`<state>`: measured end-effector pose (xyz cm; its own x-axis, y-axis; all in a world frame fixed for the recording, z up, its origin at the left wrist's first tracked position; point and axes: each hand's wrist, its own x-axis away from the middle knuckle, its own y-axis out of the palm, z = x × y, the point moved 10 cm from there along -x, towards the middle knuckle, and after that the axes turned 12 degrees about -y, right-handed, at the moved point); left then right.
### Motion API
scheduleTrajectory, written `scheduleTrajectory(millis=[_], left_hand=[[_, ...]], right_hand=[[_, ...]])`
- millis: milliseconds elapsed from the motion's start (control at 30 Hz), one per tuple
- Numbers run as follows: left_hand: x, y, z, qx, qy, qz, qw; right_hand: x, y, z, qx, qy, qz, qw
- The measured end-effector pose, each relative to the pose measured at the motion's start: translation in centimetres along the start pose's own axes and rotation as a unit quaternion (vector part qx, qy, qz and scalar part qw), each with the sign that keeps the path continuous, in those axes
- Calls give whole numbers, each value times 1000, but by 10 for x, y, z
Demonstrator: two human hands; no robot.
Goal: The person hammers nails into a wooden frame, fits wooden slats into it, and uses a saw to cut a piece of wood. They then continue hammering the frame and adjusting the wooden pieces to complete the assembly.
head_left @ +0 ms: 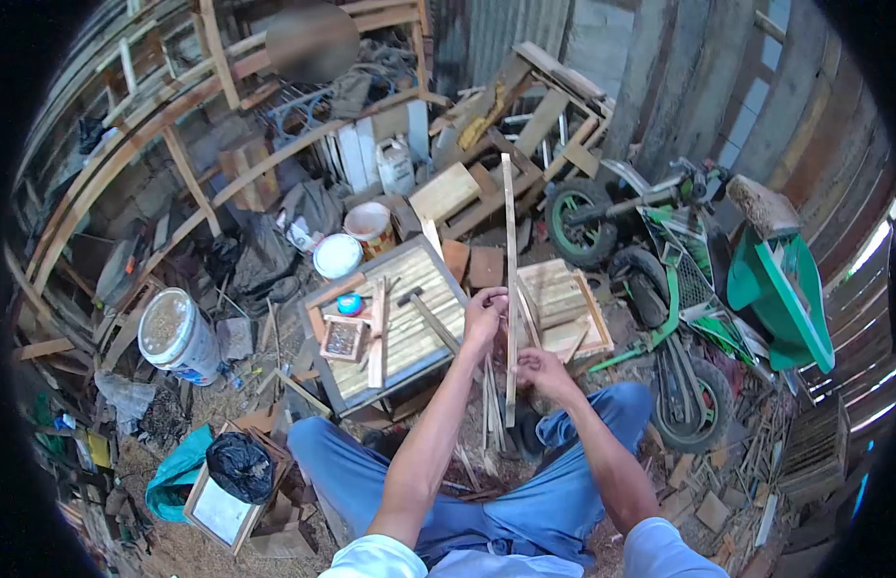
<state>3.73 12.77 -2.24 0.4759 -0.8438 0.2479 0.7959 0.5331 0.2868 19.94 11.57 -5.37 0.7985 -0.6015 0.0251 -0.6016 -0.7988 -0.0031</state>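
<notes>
Workshop ground, viewed remotely: centrally, I have a long wooden strip (510, 279) running near to far between my curled left hand (484, 316) and half-curled right hand (544, 370); whether either pinches it, I cannot tell. Left: table (424, 361) bearing a hammer (430, 318). Right: motorbike (667, 260).

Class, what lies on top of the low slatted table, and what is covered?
On the table: a hammer, blue round container, small wooden box and wood pieces. The slats directly beneath them are hidden.
</notes>
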Motion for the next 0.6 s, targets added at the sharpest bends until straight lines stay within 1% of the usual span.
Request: scheduleTrajectory(millis=[100, 133, 233, 267, 300, 367, 400, 467, 567, 600], left_hand=[[18, -9, 69, 23, 22, -31, 999], [24, -13, 90, 1, 35, -10, 999], [43, -28, 147, -63, 91, 35, 993], [50, -28, 163, -64, 101, 14, 993], [52, -35, 176, -68, 121, 22, 990], [56, -49, 199, -80, 154, 38, 984], [64, -59, 216, -131, 196, 92, 968], [79, -69, 236, -140, 186, 110, 966], [92, -84, 262, -131, 191, 121, 965], [96, -88, 269, -129, 192, 122, 965]], right_hand=[[-7, 27, 4, -13, -18, -41, 999], [-10, 34, -3, 11, -55, -35, 998], [-11, 59, -13, 48, -71, -59, 995], [-13, 69, -8, 37, -73, -85, 993], [-12, 77, -11, 48, -64, -98, 992], [-20, 89, -2, 13, -89, -107, 990], [-25, 92, 4, 41, -95, -118, 988], [-31, 95, 18, 96, -104, -139, 980], [-28, 100, 21, 126, -86, -132, 979], [-22, 103, 5, 190, -92, -139, 968]])
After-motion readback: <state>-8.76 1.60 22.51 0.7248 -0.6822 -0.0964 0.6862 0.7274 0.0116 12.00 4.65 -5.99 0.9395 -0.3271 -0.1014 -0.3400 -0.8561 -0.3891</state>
